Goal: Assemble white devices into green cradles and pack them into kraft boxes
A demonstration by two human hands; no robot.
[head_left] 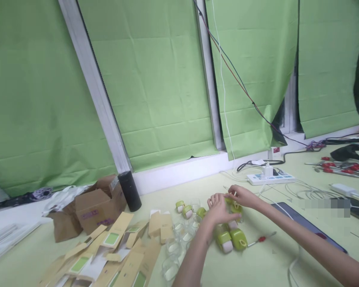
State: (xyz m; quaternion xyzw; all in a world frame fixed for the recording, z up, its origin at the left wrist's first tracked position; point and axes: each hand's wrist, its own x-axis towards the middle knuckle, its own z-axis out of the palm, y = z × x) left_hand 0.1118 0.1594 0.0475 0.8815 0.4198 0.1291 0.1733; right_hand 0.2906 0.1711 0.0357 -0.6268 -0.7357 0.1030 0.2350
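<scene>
Several rounded lime-green housings with pale ends (239,239) form a cluster on the table. At the far side of this cluster, my left hand (219,210) curves round a green housing (235,208), thumb stretched out to the right. My right hand (243,197) bends over the top of the same piece, its fingers closed in a pinch. The fingers partly hide what is between the two hands. Beside my left wrist lie more green housings (188,211) and several clear cups (173,247). A red-and-metal screwdriver (261,239) rests just right of the cluster.
Flattened cardboard packs (110,239) spread over the left side, near an open brown box (100,209) and a black cylinder (129,191). A white power strip (271,178), cables and a dark tablet (311,227) lie right. More red-handled screwdrivers (347,167) are farther right.
</scene>
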